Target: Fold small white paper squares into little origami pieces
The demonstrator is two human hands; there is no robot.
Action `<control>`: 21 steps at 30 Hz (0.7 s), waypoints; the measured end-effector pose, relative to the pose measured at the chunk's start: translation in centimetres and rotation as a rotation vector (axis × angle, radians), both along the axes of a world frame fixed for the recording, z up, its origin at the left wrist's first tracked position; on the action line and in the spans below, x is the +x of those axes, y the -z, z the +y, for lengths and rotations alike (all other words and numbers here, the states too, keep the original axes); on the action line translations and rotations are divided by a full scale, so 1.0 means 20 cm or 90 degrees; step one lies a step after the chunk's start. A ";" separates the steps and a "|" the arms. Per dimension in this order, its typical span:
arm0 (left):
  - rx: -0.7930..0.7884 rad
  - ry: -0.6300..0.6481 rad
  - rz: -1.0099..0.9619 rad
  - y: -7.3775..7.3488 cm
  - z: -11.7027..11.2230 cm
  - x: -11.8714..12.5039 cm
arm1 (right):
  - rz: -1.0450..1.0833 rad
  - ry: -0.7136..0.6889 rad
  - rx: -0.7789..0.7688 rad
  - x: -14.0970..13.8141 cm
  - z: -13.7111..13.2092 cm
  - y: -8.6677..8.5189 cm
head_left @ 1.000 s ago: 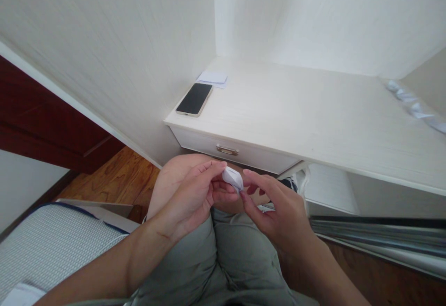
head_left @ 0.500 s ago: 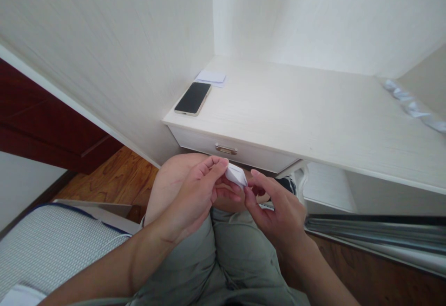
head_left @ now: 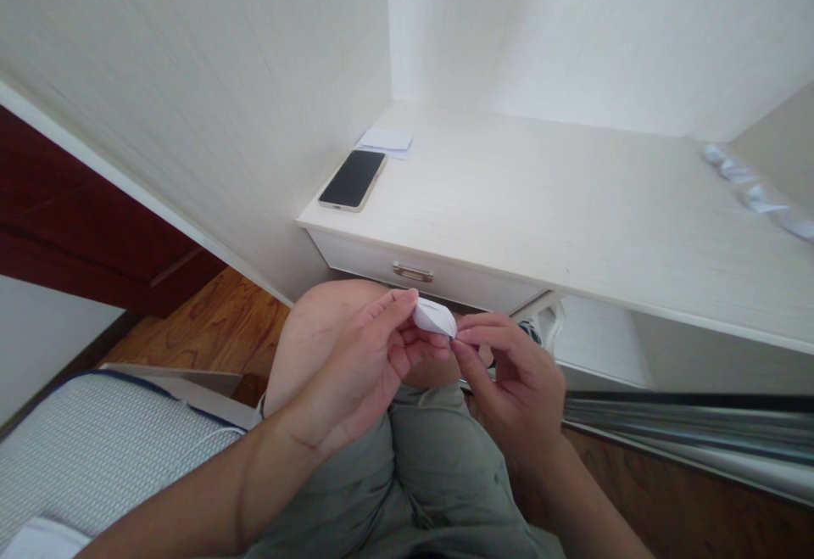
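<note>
A small folded piece of white paper is held over my knees, just below the desk's front edge. My left hand pinches its left end between thumb and forefinger. My right hand pinches its right tip, fingers curled together. Most of the paper's underside is hidden by my fingers. I sit with grey trousers on and one bare knee raised.
A pale wooden desk with a drawer and brass handle stands ahead. On it lie a black phone, white paper slips and several folded paper pieces at the far right. A grey cushion lies at left.
The folded paper has turned and shifted slightly right between my fingertips. My right fingers have curled in closer onto its tip. The view has barely moved.
</note>
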State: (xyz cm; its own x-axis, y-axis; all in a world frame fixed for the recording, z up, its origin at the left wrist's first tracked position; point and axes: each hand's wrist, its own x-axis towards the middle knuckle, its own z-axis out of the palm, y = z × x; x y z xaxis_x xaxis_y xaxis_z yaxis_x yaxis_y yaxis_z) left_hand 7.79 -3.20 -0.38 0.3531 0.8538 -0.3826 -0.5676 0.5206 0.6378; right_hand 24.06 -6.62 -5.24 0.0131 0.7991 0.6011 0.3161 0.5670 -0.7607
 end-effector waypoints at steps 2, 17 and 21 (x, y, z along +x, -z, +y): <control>-0.033 0.008 -0.015 -0.01 0.00 0.00 | 0.016 -0.033 -0.008 0.01 -0.01 0.00; -0.118 0.071 -0.098 0.00 -0.01 -0.01 | 0.223 -0.092 -0.177 0.03 -0.04 -0.04; -0.083 0.104 -0.125 0.01 -0.02 -0.01 | 0.420 -0.126 -0.307 0.01 -0.04 -0.02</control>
State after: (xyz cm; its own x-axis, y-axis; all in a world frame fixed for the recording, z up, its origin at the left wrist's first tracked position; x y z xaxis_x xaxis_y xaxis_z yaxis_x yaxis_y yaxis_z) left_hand 7.50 -3.51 -0.61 0.5607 0.7274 -0.3956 -0.5756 0.6859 0.4453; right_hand 24.35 -7.34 -4.76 0.0741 0.9911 0.1110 -0.3493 0.1301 -0.9279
